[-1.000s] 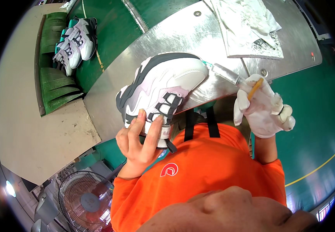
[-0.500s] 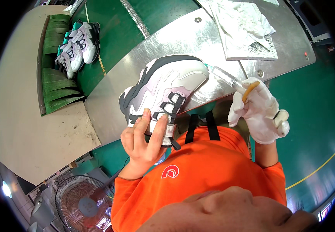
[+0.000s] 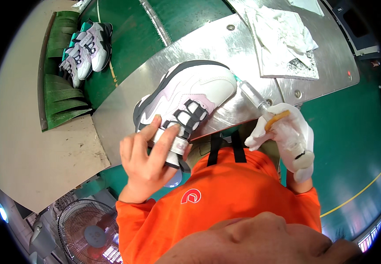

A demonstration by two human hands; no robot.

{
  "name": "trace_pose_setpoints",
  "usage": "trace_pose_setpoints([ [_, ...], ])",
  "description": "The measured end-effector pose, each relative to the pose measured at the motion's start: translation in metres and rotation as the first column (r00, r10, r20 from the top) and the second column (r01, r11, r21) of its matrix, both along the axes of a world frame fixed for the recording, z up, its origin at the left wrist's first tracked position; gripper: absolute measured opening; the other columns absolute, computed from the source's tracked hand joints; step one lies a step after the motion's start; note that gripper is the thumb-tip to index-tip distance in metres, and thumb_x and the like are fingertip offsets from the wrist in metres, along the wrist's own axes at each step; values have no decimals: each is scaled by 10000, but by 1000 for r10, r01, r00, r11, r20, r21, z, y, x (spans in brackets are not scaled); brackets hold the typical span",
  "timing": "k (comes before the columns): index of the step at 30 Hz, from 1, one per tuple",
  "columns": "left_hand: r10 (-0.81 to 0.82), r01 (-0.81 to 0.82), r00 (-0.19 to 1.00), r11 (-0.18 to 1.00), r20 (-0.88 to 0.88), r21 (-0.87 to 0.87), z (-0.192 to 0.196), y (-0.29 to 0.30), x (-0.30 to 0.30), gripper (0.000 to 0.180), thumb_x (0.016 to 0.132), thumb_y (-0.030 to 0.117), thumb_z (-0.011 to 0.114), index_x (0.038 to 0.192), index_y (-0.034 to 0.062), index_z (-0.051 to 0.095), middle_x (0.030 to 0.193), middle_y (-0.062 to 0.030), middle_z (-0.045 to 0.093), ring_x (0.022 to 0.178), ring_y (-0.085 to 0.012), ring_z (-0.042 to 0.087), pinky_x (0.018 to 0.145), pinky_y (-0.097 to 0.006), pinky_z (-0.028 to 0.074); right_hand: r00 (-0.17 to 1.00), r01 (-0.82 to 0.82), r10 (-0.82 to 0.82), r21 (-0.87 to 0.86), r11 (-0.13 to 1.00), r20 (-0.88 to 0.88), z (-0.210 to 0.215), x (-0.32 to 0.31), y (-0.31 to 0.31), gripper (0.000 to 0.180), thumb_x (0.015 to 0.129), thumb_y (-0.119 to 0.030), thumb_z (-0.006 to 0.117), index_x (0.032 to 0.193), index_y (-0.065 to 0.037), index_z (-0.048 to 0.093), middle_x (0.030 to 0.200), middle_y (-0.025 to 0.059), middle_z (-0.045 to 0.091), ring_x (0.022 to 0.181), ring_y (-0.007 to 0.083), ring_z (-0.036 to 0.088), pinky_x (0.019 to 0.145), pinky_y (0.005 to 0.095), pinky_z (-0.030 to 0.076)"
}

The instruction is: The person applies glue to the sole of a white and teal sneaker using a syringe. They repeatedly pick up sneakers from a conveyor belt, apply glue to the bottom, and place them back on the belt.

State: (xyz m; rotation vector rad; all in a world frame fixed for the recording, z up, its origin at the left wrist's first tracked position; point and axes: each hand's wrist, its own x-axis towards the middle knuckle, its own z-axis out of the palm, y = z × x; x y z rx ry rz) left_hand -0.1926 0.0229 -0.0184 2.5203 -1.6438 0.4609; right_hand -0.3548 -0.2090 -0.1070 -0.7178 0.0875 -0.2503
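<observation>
A white, grey and pale-pink sneaker (image 3: 195,94) lies over the near edge of a shiny metal work plate (image 3: 124,119), toe pointing away. My bare left hand (image 3: 148,156) grips its heel end, fingers spread over the collar. My right hand (image 3: 287,138), in a white glove, is closed around a clear plastic syringe (image 3: 254,94). The syringe's teal tip touches the sneaker's toe side. A yellow band shows across the gloved fingers.
A crumpled white cloth (image 3: 283,39) lies on the plate's far right. A pair of similar sneakers (image 3: 87,50) sits on the green conveyor (image 3: 129,48) at the upper left. A floor fan (image 3: 87,233) stands at the lower left beside a beige table (image 3: 36,154).
My left hand has slid up onto the sneaker's heel and taken firmer hold. My gloved right hand has brought the syringe tip closer to the shoe.
</observation>
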Motion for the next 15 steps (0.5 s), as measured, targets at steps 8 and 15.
trace_pose_setpoints([
  [8, -23, 61, 921, 994, -388, 86, 33, -32, 68, 507, 598, 200, 837, 1039, 10, 671, 1025, -138, 674, 908, -293, 602, 795, -372, 466, 936, 26, -11, -39, 999, 352, -48, 24, 11, 948, 501, -71, 865, 1320, 100, 418, 1203, 213, 541, 1088, 299, 550, 868, 384, 504],
  [15, -13, 256, 744, 929, -668, 267, 59, -54, 123, 597, 583, 231, 853, 1098, 3, 657, 989, -120, 671, 811, -271, 581, 745, -346, 460, 977, 34, 7, -189, 981, 213, -52, 28, 24, 781, 559, -66, 761, 1269, 81, 471, 1119, 97, 603, 762, 65, 468, 841, 237, 463],
])
